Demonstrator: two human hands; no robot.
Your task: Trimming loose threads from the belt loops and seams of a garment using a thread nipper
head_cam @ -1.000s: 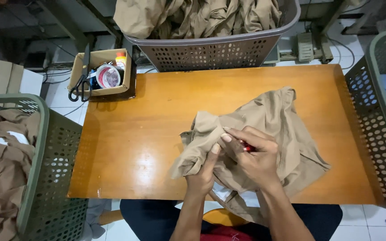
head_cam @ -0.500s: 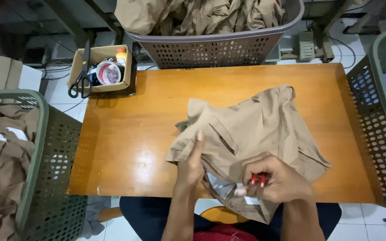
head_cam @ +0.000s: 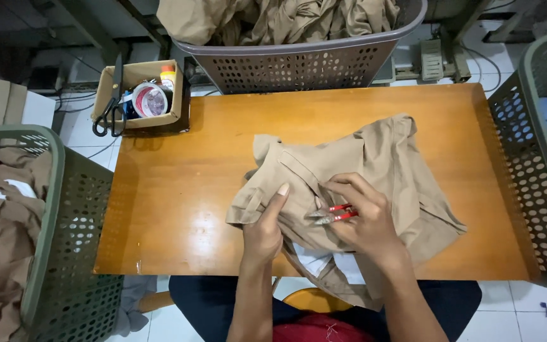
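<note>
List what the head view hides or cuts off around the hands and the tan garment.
- Snips: blade tips too small to tell whether they are cutting; right hand covers the handles.
- Tan garment: its near hem hangs below the table edge.
- Left hand: palm hidden, pressed on cloth.

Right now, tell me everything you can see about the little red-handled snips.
The red-handled snips are small, with short silvery blades pointing left and red handles. They look like metal with a red coating. The right hand holds them over the tan garment, blades near a seam beside the left hand. Whether the blades are open is unclear.
</note>
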